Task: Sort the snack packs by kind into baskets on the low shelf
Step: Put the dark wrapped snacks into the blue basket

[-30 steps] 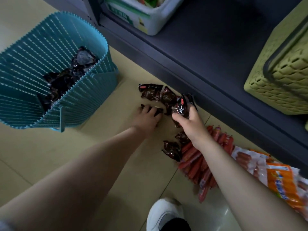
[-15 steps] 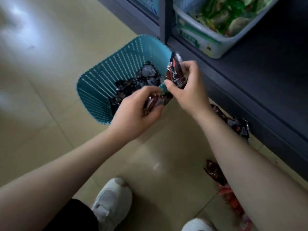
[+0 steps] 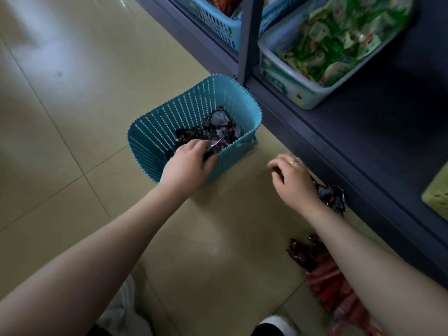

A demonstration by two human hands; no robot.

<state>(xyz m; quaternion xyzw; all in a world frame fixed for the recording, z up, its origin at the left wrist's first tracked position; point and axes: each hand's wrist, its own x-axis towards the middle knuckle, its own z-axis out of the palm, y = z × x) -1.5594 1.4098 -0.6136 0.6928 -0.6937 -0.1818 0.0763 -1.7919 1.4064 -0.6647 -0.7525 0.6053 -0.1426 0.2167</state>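
Note:
A teal slatted basket point(image 3: 155, 112) stands on the floor by the low shelf point(image 3: 363, 132), with several dark snack packs point(image 3: 218, 127) inside. My left hand point(image 3: 191, 163) reaches over the basket's near rim, its fingers curled round a dark snack pack point(image 3: 214, 147) just inside. My right hand point(image 3: 293, 180) hovers low over the floor to the right of the basket, fingers loosely curled, nothing seen in it. More dark packs point(image 3: 332, 197) lie beside that wrist, and others point(image 3: 303, 253) lie lower down next to red sausage packs point(image 3: 332, 287).
On the shelf stand a white bin point(image 3: 291, 78) of green packs, a blue basket point(image 3: 213, 18) and a yellow-green basket point(image 3: 436, 195). A shelf post point(image 3: 249, 32) rises behind the teal basket. My shoes point(image 3: 276, 323) are at the bottom edge.
Both hands carried dark packs from the floor to the teal basket. My right hand has since let its pack go and moved back right, toward the floor packs; my left hand is over the basket.

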